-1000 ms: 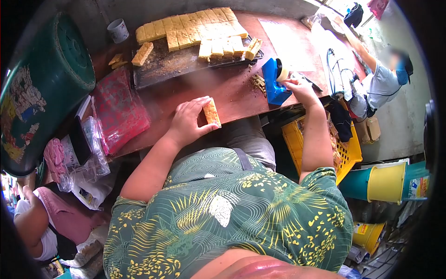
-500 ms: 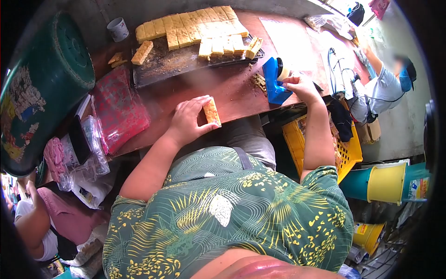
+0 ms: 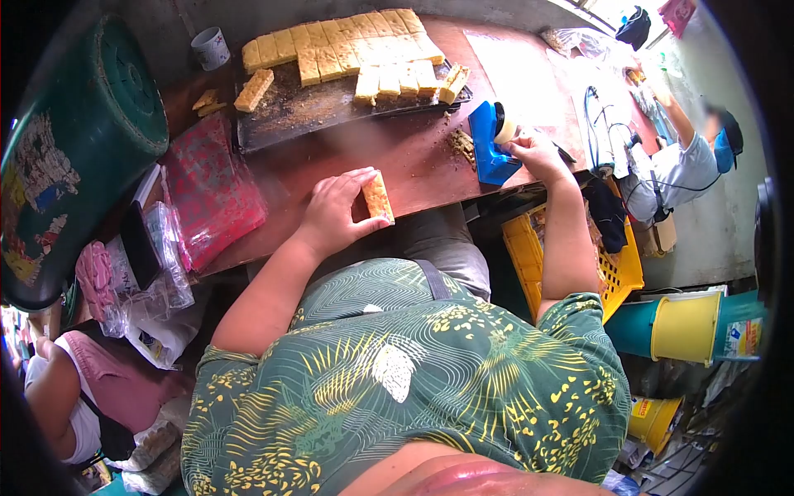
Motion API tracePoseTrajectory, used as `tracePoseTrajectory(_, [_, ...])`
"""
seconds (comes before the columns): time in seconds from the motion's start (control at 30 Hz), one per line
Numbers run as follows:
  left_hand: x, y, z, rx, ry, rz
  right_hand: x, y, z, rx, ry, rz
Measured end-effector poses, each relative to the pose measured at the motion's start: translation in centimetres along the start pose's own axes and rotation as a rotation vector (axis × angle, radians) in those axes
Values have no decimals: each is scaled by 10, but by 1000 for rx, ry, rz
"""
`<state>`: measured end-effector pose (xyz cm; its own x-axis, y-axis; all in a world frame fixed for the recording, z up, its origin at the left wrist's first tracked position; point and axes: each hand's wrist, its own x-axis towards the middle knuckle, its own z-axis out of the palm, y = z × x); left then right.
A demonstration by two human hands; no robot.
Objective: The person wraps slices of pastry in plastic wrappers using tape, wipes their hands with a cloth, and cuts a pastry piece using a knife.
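My left hand (image 3: 337, 207) is closed round a wrapped-looking rectangular bar (image 3: 378, 198) at the table's near edge. To the right, my right hand (image 3: 536, 155) has its fingers pressed together at the roll of tape (image 3: 506, 131) on a blue tape dispenser (image 3: 490, 149); what the fingertips pinch is too small to make out. Behind both hands lies a dark baking tray (image 3: 289, 124) with rows of cut yellow bars (image 3: 331, 50). One bar (image 3: 254, 90) lies apart at the tray's left side, and another leans at its right end.
A red plastic packet (image 3: 217, 194) and a large green bin (image 3: 91, 157) stand left; a cup (image 3: 210, 50) is behind. Crumbled pieces (image 3: 461, 145) lie beside the dispenser. A yellow crate (image 3: 622, 277) is below right. Another person (image 3: 691, 169) works far right; someone's leg shows lower left.
My left hand and its bar have stayed in place. My right hand has shifted only slightly at the tape. The person at the far right has moved their arm and body a little.
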<state>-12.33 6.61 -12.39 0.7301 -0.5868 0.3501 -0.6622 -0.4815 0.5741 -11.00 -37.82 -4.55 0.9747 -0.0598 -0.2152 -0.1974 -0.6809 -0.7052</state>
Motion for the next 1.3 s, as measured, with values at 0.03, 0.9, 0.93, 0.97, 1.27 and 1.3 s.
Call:
tracePoseTrajectory(0.03, [0, 0, 0, 0, -2, -2, 1, 3, 1, 24, 12, -30])
tracePoseTrajectory(0.9, [-1, -1, 1, 4, 20, 17, 31, 44, 2, -85, 64, 14])
tracePoseTrajectory(0.93, [-1, -2, 1, 3, 20, 19, 29, 42, 2, -128, 62, 33])
tracePoseTrajectory(0.97, [-1, -2, 1, 4, 19, 18, 30, 43, 2, -123, 65, 15])
tracePoseTrajectory(1.27, [-2, -3, 2, 0, 25, 16, 21, 31, 8, -121, 109, 21])
tracePoseTrajectory(1.3, [-2, -3, 2, -2, 27, 17, 13, 16, 10, -141, 119, 40])
